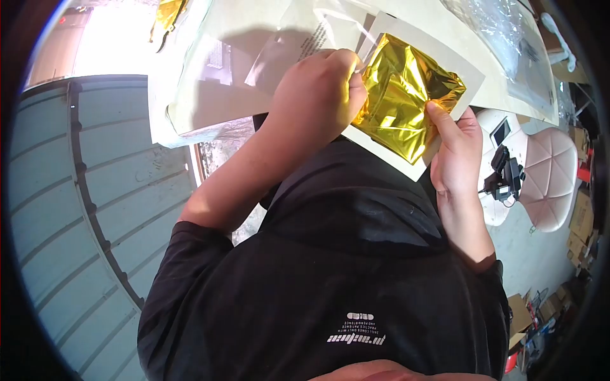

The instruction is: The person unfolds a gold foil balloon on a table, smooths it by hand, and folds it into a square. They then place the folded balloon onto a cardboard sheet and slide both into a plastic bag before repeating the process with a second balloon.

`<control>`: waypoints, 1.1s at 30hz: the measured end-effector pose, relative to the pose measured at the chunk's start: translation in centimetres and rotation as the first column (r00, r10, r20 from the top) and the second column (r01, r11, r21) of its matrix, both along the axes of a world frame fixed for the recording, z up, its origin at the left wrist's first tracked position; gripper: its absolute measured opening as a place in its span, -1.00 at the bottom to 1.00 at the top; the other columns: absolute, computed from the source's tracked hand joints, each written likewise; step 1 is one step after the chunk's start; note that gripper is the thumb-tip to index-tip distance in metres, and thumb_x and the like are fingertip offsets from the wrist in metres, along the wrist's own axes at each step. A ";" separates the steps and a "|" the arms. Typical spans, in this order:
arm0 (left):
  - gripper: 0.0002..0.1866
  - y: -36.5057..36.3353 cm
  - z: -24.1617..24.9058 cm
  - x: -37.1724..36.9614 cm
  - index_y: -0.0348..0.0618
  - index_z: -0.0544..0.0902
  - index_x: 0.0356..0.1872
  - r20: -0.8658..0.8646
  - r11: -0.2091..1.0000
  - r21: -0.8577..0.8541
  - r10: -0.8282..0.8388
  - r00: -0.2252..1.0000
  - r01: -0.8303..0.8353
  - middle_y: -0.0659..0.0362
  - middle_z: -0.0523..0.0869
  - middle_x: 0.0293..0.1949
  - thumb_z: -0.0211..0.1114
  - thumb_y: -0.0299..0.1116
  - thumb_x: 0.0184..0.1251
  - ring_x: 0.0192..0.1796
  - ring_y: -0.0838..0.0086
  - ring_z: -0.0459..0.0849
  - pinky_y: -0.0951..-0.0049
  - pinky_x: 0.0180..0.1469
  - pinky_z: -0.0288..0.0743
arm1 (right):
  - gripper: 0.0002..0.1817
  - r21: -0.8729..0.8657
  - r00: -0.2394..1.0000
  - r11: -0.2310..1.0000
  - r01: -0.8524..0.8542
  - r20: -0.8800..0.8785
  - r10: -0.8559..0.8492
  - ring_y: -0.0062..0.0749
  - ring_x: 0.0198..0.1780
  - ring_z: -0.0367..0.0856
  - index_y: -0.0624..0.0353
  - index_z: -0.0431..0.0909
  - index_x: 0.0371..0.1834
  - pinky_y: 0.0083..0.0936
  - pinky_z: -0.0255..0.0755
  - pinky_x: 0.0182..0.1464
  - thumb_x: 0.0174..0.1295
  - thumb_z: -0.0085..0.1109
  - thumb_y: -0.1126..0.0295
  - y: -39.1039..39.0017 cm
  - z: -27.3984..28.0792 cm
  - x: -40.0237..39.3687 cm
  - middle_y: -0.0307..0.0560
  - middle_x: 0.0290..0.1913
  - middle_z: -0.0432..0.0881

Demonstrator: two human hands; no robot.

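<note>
A crinkled sheet of gold foil [403,95] lies over a white card [387,152], held at an angle above my lap at the table's near edge. My right hand [459,143] grips the card and foil at the lower right corner, thumb pressed on top of the foil and fingers underneath. My left hand [323,89] is closed in a pinch at the left edge of the foil. What sits between its fingertips is hidden by the hand. Clear plastic film [343,28] with printed text lies just beyond the left hand.
A pale table [222,108] spans the front, with clear plastic bags [502,44] at its right. Another piece of gold foil [168,16] is at the far left. On the right stand a padded pinkish chair [549,178], a black device [505,174] and cardboard boxes [581,216].
</note>
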State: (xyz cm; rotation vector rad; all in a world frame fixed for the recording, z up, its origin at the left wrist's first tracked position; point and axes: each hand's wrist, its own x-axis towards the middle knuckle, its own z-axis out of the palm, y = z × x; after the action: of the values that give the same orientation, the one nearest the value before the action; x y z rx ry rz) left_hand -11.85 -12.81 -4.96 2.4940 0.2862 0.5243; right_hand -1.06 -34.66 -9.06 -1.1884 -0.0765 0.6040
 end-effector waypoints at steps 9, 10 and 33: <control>-0.84 -0.4 0.4 -0.1 -0.28 0.64 -0.20 0.041 0.996 0.085 -0.016 0.999 0.012 -0.09 0.79 -0.28 0.46 -0.47 0.32 -0.21 -0.09 0.81 -0.02 -0.14 0.69 | -0.74 -0.010 1.000 1.000 -0.002 -0.023 0.001 -0.41 0.14 0.81 0.34 0.70 0.27 -0.42 0.63 0.30 0.58 0.27 0.60 0.6 0.2 -0.1 0.00 0.19 0.85; -0.83 -0.6 0.7 -0.1 -0.26 0.62 -0.21 0.033 0.991 0.130 -0.023 0.999 0.019 -0.08 0.78 -0.27 0.47 -0.47 0.32 -0.22 -0.08 0.81 -0.01 -0.15 0.69 | -0.74 0.005 1.000 1.000 -0.002 -0.027 0.002 -0.40 0.15 0.81 0.33 0.70 0.27 -0.42 0.62 0.31 0.59 0.27 0.59 0.7 0.3 -0.2 0.00 0.20 0.85; -0.64 -1.5 -0.2 -1.7 -0.23 0.60 0.44 0.250 -0.154 -0.922 0.464 0.850 0.355 -0.01 0.69 0.40 0.24 -0.44 0.76 0.43 0.33 0.65 0.24 0.45 0.57 | -0.73 0.264 0.994 0.963 0.046 -0.110 -0.018 -0.42 0.25 0.75 0.24 0.70 0.30 -0.38 0.56 0.41 0.61 0.25 0.57 4.7 2.5 -0.8 -0.08 0.27 0.81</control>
State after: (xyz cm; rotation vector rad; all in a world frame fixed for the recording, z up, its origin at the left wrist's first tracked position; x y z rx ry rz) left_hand -13.56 -14.27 -5.12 0.5770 0.3688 0.6211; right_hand -1.86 -29.93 -6.55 -0.8938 -0.0456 0.6073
